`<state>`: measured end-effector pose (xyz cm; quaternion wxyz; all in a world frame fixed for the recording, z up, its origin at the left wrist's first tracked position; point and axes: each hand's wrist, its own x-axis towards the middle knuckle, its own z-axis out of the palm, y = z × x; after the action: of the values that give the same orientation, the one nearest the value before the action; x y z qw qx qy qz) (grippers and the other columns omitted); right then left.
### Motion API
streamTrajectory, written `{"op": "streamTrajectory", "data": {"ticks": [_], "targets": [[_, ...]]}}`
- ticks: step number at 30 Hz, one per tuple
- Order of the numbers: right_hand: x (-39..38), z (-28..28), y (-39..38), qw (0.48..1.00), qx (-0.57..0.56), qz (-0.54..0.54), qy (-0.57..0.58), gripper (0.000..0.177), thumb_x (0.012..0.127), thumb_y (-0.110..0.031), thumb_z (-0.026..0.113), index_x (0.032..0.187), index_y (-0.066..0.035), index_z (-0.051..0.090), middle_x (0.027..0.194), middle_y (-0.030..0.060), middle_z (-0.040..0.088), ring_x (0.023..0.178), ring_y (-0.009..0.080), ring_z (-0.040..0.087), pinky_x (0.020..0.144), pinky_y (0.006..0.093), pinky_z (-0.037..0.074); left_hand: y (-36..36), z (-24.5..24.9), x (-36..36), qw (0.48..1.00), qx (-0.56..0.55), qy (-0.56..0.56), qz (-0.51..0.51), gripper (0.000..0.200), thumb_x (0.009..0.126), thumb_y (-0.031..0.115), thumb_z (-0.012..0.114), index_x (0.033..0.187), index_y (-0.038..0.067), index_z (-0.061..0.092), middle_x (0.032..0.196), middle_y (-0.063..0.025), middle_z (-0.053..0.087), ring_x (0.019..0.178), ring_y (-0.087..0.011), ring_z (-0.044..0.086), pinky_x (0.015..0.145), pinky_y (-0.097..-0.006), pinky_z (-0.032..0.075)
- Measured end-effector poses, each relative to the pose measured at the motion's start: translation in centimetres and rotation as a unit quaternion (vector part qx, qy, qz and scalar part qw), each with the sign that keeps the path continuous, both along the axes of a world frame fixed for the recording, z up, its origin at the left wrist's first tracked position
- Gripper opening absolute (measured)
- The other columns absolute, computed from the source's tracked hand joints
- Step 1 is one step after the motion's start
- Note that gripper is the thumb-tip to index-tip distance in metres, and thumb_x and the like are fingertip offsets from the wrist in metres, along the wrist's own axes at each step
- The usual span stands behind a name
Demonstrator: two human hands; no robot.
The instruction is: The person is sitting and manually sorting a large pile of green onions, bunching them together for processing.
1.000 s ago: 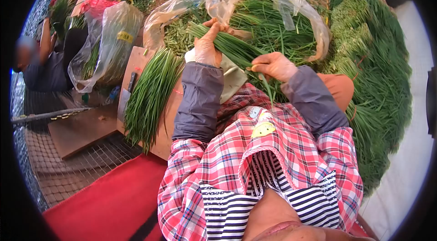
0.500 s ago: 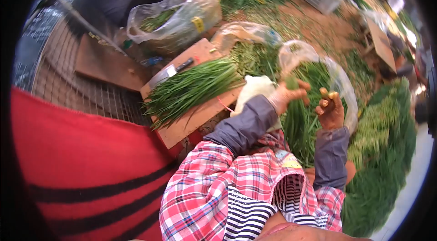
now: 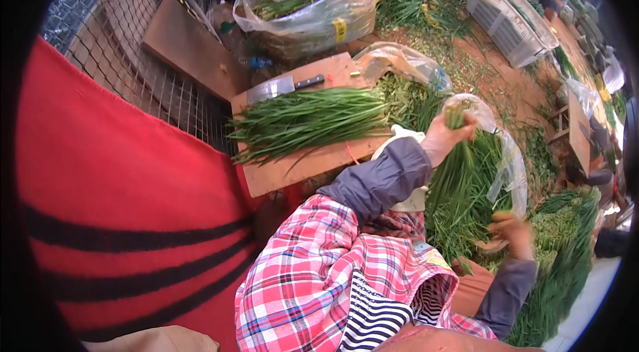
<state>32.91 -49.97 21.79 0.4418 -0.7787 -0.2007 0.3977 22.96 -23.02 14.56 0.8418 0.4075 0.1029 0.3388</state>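
Observation:
My left hand (image 3: pixel 447 136) is closed around a bunch of green stalks (image 3: pixel 456 117), cut ends up, the long leaves hanging below the fist into a clear plastic bag (image 3: pixel 516 169) of loose greens. Lower right, my right hand (image 3: pixel 512 233) is blurred, its fingers bent beside the bag's edge; a yellowish covering shows on a fingertip, and what it holds, if anything, is unclear. A thick pile of long green leaves (image 3: pixel 319 116) lies on a wooden board (image 3: pixel 273 176) to the left. Behind that pile rests a cleaver (image 3: pixel 283 88) with a black handle.
A large clear bag of greens (image 3: pixel 313 22) stands behind the board. A white plastic crate (image 3: pixel 509 19) is at the back right. Greens (image 3: pixel 559 265) are heaped at the lower right. A red cloth (image 3: pixel 133 172) with black stripes covers the left. People are partly visible at the back.
The view has shifted. My left hand has risen with the bunch, now upright in the fist. My right hand has moved down and away from the left one, towards the heaped greens.

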Motion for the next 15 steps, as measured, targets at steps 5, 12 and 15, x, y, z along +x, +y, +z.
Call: {"op": "streamTrajectory", "data": {"ticks": [5,12,15], "targets": [[1.3,-11.4,-4.2,0.982,-0.171,0.079,-0.003,0.049,0.077,-0.039,0.059,0.117,-0.011,0.054,0.11,0.0128,0.058,0.094,0.0204,0.059,0.084,0.0342,0.046,-3.0,3.1,-0.5,0.884,0.428,-0.111,0.155,0.023,0.062,0.003,0.065,0.084,0.008,0.059,0.077,-0.0055,0.058,0.076,-0.0231,0.057,0.079,-0.0362,0.047],[-6.0,-8.0,7.1,0.833,0.279,-0.003,0.477,0.049,0.08,-0.035,0.059,0.121,-0.01,0.049,0.103,0.0083,0.056,0.091,0.0179,0.057,0.078,0.0346,0.049,-8.3,-0.7,-4.2,0.846,0.464,-0.24,-0.112,0.032,0.058,0.024,0.059,0.085,0.008,0.056,0.088,-0.0068,0.054,0.1,-0.0309,0.047,0.095,-0.0459,0.033],[-4.5,-6.3,11.5,0.818,0.308,-0.008,0.486,0.049,0.081,-0.034,0.059,0.122,-0.009,0.047,0.1,0.0063,0.056,0.089,0.0169,0.056,0.075,0.0348,0.05,-5.9,0.3,-5.7,0.669,0.735,-0.097,0.046,0.043,0.059,0.023,0.056,0.1,0.01,0.054,0.104,-0.0063,0.053,0.111,-0.0335,0.043,0.097,-0.049,0.03]]}}
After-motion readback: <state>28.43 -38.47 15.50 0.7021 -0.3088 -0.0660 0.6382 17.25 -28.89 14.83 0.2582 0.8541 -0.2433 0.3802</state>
